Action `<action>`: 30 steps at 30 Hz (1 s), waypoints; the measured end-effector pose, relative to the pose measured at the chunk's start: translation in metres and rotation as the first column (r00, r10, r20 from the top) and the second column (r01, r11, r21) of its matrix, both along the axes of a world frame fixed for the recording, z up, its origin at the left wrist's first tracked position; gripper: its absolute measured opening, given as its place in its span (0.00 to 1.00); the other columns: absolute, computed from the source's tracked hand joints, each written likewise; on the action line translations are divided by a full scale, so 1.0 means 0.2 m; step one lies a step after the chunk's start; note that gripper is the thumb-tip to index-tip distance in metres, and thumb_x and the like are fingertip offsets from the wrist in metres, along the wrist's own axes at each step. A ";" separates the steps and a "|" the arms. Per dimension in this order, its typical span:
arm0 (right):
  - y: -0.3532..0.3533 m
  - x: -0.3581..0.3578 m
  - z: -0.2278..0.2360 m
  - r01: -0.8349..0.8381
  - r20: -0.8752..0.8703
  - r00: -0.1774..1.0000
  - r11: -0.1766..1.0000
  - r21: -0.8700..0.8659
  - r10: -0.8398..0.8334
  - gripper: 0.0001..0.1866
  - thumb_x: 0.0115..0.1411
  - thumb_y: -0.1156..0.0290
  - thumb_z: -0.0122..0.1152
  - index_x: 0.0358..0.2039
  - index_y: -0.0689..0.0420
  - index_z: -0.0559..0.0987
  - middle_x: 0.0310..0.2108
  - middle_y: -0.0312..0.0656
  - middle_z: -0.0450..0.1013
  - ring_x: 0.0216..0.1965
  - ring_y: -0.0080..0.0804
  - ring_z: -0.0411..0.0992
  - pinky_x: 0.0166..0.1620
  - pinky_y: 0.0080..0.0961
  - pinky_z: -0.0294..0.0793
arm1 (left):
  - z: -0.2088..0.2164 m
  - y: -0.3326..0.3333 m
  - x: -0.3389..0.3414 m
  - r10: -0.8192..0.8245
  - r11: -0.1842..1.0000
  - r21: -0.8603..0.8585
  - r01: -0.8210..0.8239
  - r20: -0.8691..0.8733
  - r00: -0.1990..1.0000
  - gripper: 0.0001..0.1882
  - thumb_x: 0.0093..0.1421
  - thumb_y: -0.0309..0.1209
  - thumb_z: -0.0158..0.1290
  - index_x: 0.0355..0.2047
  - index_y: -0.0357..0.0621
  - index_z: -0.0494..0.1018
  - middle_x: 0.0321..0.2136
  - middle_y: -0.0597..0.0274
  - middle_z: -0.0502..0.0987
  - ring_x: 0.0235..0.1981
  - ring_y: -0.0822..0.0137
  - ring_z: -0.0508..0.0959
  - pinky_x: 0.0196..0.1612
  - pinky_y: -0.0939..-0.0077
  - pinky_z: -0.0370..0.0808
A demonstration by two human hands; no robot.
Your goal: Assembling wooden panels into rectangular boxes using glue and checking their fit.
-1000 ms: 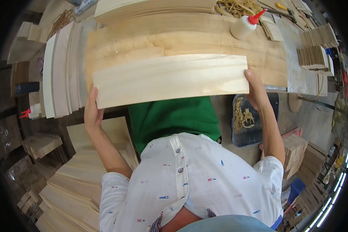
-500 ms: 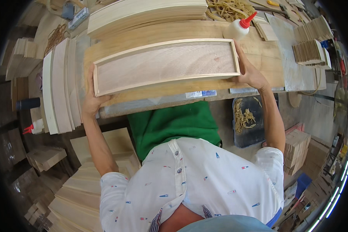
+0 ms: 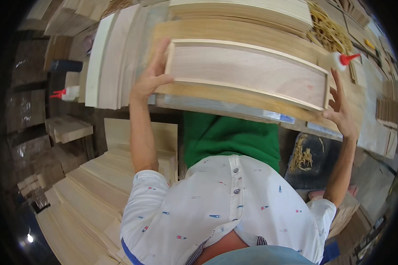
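A long, shallow wooden box [image 3: 247, 75] with a thin raised rim lies across my front, its open side up, over a yellowish wooden board [image 3: 199, 32]. At its left end my left hand [image 3: 152, 77] grips the corner, thumb along the near rim and fingers along the short side. My right hand [image 3: 342, 108] takes the opposite end, thumb at the near corner and fingers stretched up the short side. Both hands hold the box between them. Whether its underside touches the board cannot be made out. Beyond the right end stands a white glue bottle [image 3: 338, 62] with a red nozzle.
Stacked wooden strips [image 3: 243, 11] lie behind the board, with yellowish bands [image 3: 327, 26] heaped beside them. Upright panels [image 3: 110, 57] stand at the left, near another glue bottle [image 3: 68, 93]. Below right is a dark tray [image 3: 316, 163] holding more bands; panels [image 3: 84, 203] are piled lower left.
The whole view has swung, so bench and box appear shifted right and tilted the other way. My left hand has moved up the box's left end; the right hand's fingers are more spread.
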State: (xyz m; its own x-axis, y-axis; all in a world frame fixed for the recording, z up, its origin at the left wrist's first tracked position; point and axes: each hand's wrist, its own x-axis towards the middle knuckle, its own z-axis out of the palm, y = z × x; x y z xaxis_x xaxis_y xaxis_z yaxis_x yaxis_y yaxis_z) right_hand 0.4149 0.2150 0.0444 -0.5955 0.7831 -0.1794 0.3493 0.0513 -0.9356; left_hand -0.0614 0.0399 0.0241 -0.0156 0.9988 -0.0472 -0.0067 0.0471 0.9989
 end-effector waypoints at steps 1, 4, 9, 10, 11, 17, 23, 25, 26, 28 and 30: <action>0.01 -0.01 0.00 -0.034 0.062 0.998 0.999 0.018 0.032 0.69 0.29 0.43 0.75 0.69 0.46 0.45 0.69 0.39 0.43 0.64 0.52 0.51 0.57 0.44 0.64 | 0.02 -0.01 0.01 0.021 1.000 -0.004 -0.021 -0.014 1.000 0.58 0.44 0.30 0.64 0.68 0.46 0.37 0.68 0.56 0.42 0.68 0.63 0.46 0.66 0.70 0.46; 0.02 -0.04 -0.01 -0.070 0.116 0.991 0.997 0.037 0.065 0.67 0.28 0.44 0.75 0.68 0.45 0.49 0.68 0.38 0.47 0.65 0.50 0.51 0.58 0.47 0.61 | 0.04 -0.03 0.01 0.016 0.998 -0.064 -0.014 0.028 0.999 0.56 0.44 0.27 0.64 0.68 0.46 0.41 0.68 0.58 0.44 0.68 0.64 0.47 0.66 0.71 0.46; 0.03 0.03 0.00 -0.081 0.232 0.971 0.994 0.074 0.062 0.64 0.32 0.49 0.75 0.68 0.40 0.49 0.69 0.36 0.45 0.66 0.49 0.47 0.60 0.50 0.58 | -0.05 -0.01 -0.04 -0.032 0.999 0.024 0.036 -0.131 0.991 0.50 0.46 0.27 0.60 0.67 0.43 0.46 0.67 0.59 0.46 0.68 0.64 0.46 0.67 0.71 0.42; 0.03 0.03 -0.01 -0.074 0.217 0.974 0.997 0.033 0.065 0.63 0.32 0.51 0.76 0.68 0.40 0.48 0.69 0.36 0.45 0.66 0.49 0.46 0.60 0.50 0.57 | -0.05 -0.01 -0.03 -0.004 1.000 0.008 0.005 -0.116 0.993 0.49 0.47 0.26 0.58 0.67 0.42 0.46 0.68 0.59 0.46 0.68 0.64 0.45 0.67 0.71 0.41; 0.03 0.00 -0.01 -0.066 0.202 0.977 0.998 -0.007 0.067 0.63 0.33 0.53 0.76 0.68 0.40 0.48 0.69 0.35 0.44 0.66 0.49 0.46 0.61 0.50 0.56 | -0.05 -0.03 -0.03 0.023 1.000 -0.011 -0.025 -0.099 0.995 0.47 0.48 0.26 0.56 0.67 0.42 0.46 0.68 0.59 0.46 0.69 0.64 0.44 0.68 0.71 0.40; 0.00 -0.02 -0.02 -0.044 0.020 0.999 0.991 -0.124 0.047 0.67 0.32 0.50 0.76 0.69 0.46 0.44 0.70 0.38 0.41 0.69 0.42 0.39 0.65 0.46 0.46 | -0.07 -0.02 0.07 0.070 0.997 0.027 -0.078 0.224 0.972 0.46 0.50 0.24 0.51 0.68 0.41 0.41 0.69 0.60 0.41 0.69 0.65 0.42 0.68 0.71 0.39; 0.08 0.13 -0.11 0.205 -0.376 0.894 0.968 -0.143 -0.245 0.34 0.57 0.66 0.60 0.64 0.52 0.60 0.59 0.45 0.64 0.51 0.35 0.70 0.47 0.28 0.73 | -0.12 -0.05 0.06 0.220 0.971 0.049 -0.232 0.182 0.958 0.51 0.57 0.49 0.56 0.68 0.43 0.37 0.68 0.57 0.41 0.68 0.60 0.45 0.68 0.63 0.46; 0.25 0.19 -0.12 0.387 -0.227 0.899 0.922 0.015 -0.374 0.27 0.58 0.67 0.58 0.59 0.54 0.66 0.52 0.44 0.70 0.47 0.32 0.72 0.45 0.26 0.73 | -0.10 -0.05 0.05 0.237 0.968 0.049 -0.247 0.154 0.959 0.51 0.56 0.52 0.55 0.68 0.43 0.37 0.68 0.56 0.42 0.68 0.60 0.45 0.68 0.62 0.46; 0.35 0.21 -0.12 0.514 -0.100 0.858 0.836 0.192 -0.505 0.21 0.59 0.69 0.56 0.54 0.57 0.72 0.45 0.42 0.75 0.42 0.29 0.74 0.42 0.24 0.73 | -0.08 -0.05 0.05 0.264 0.961 0.049 -0.271 0.118 0.957 0.53 0.55 0.56 0.54 0.67 0.43 0.38 0.68 0.55 0.43 0.68 0.60 0.46 0.68 0.62 0.47; 0.59 0.14 -0.15 0.446 -0.002 0.864 0.763 0.468 -0.504 0.15 0.59 0.69 0.56 0.45 0.59 0.78 0.36 0.42 0.78 0.36 0.33 0.74 0.38 0.25 0.71 | -0.08 -0.05 0.04 0.344 0.937 0.028 -0.347 0.085 0.935 0.50 0.57 0.56 0.51 0.67 0.41 0.40 0.67 0.52 0.46 0.68 0.58 0.48 0.67 0.62 0.48; 0.86 0.15 -0.27 0.249 0.138 0.858 0.635 0.731 -0.494 0.13 0.57 0.71 0.56 0.41 0.59 0.79 0.36 0.48 0.76 0.33 0.42 0.73 0.38 0.30 0.71 | -0.12 -0.05 -0.04 0.412 0.904 0.074 -0.420 0.109 0.905 0.44 0.62 0.52 0.47 0.66 0.39 0.42 0.66 0.49 0.50 0.66 0.56 0.52 0.67 0.63 0.49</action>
